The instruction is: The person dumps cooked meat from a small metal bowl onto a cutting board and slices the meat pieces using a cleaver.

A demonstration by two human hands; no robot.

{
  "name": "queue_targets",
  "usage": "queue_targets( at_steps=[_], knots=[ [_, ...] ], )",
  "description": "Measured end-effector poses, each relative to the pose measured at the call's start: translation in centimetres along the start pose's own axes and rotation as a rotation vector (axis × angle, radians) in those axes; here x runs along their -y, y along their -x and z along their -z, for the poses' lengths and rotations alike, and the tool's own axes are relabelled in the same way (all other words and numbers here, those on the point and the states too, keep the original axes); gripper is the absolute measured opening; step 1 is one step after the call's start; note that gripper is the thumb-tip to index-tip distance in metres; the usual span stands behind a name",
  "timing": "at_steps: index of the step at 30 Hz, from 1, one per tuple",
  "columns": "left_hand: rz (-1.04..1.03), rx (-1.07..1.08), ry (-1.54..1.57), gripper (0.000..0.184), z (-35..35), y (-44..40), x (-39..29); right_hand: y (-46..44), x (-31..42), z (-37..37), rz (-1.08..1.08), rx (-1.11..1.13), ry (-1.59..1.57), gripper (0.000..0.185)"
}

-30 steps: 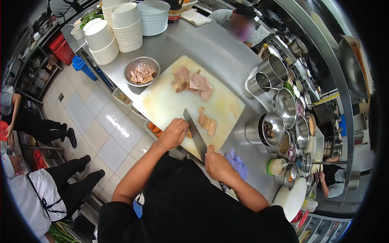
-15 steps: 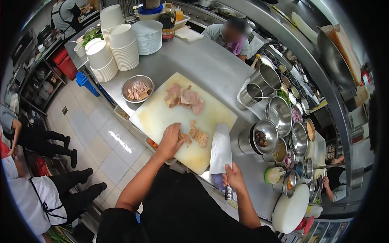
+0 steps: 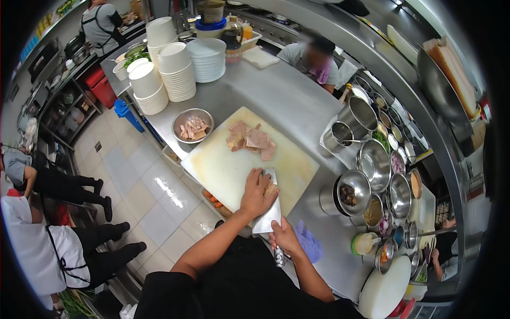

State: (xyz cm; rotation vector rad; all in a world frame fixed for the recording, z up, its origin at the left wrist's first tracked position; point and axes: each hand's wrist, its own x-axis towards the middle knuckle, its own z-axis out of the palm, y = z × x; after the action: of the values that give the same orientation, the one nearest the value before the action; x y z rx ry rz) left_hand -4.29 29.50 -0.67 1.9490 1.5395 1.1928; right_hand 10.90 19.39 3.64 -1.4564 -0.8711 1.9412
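My right hand [image 3: 285,237] is wrapped around the handle of a cleaver [image 3: 267,218], whose broad blade lies low over the near part of the white cutting board [image 3: 212,165]. Cut strips of meat [image 3: 271,188] rest on the blade, and my left hand [image 3: 257,194] cups over them, its fingers pressing them to the steel. Some of the strips are hidden under that hand. Farther up the board sits a pile of larger pale pink meat pieces [image 3: 252,139]. Just beyond the board's left corner, a metal bowl [image 3: 180,118] holds more cut meat.
Stacked white bowls [image 3: 177,77] and plates [image 3: 206,58] stand at the far left of the steel counter. Metal pots and bowls [image 3: 355,186] crowd the right side. A purple-blue crumpled cloth or glove [image 3: 308,243] lies right of the cleaver. Other people work around the counter.
The cleaver has swung left from the board's right side to beneath my left hand. The cut strips, earlier on the bare board, are now on its blade. The view has shifted slightly.
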Motion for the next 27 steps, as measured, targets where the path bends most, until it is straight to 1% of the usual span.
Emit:
queue_targets(
  at_steps=[1,4,6,9,11,13,16,17,19,21,22,23,25,26,27],
  knots=[
    [0.006,-0.013,-0.006,0.057,0.0,0.0,0.1,-0.3,0.1,-0.2,-0.012,0.009,-0.003,0.016],
    [-0.019,-0.137,0.096,0.049,0.3,-0.3,0.1,-0.6,0.9,-1.3,-0.005,0.028,0.048,0.016],
    [-0.011,-0.189,0.088,0.048,1.6,-1.1,0.8,-1.1,2.3,-2.6,0.015,0.059,0.108,0.015],
    [-0.014,-0.257,0.071,0.046,5.5,-3.6,1.7,-2.7,5.1,-5.2,0.059,0.075,0.186,0.016],
    [-0.015,-0.372,0.003,0.044,8.4,-6.4,3.3,-4.9,8.1,-7.5,0.15,0.161,0.255,0.015],
    [-0.039,-0.381,-0.001,0.041,12.3,-9.8,5.1,-8.5,10.4,-9.6,0.182,0.225,0.293,0.016],
    [0.008,-0.477,-0.089,0.038,15.8,-14.4,9.6,-12.1,14.4,-12.9,0.172,0.311,0.269,0.018],
    [0.037,-0.505,-0.11,0.038,16.4,-15.7,11.4,-12.7,14.9,-13.5,0.174,0.297,0.262,0.018],
    [0.1,-0.514,-0.14,0.036,17.2,-17.7,14.9,-13.1,15.6,-13.9,0.119,0.3,0.241,0.018],
    [0.236,-0.423,-0.093,0.031,17.4,-18.5,17.4,-12.2,15.0,-13.1,0.123,0.256,0.249,0.018],
    [0.076,-0.435,-0.194,0.028,17.1,-18.6,19.4,-11.2,14.6,-12.2,0.133,0.211,0.289,0.018],
    [0.036,-0.34,-0.276,0.024,17.5,-18.7,19.9,-10.0,14.2,-11.3,0.143,0.165,0.328,0.024],
    [-0.107,-0.36,-0.284,0.019,17.4,-19.3,20.1,-6.7,14.1,-9.2,0.151,0.111,0.29,0.027],
    [-0.04,-0.338,-0.247,0.011,17.7,-19.3,17.7,-5.0,14.1,-8.2,0.151,0.074,0.255,0.027],
    [-0.056,-0.329,-0.234,0.011,16.9,-19.5,16.7,-3.9,13.2,-6.7,0.155,0.015,0.23,0.024]
  ],
)
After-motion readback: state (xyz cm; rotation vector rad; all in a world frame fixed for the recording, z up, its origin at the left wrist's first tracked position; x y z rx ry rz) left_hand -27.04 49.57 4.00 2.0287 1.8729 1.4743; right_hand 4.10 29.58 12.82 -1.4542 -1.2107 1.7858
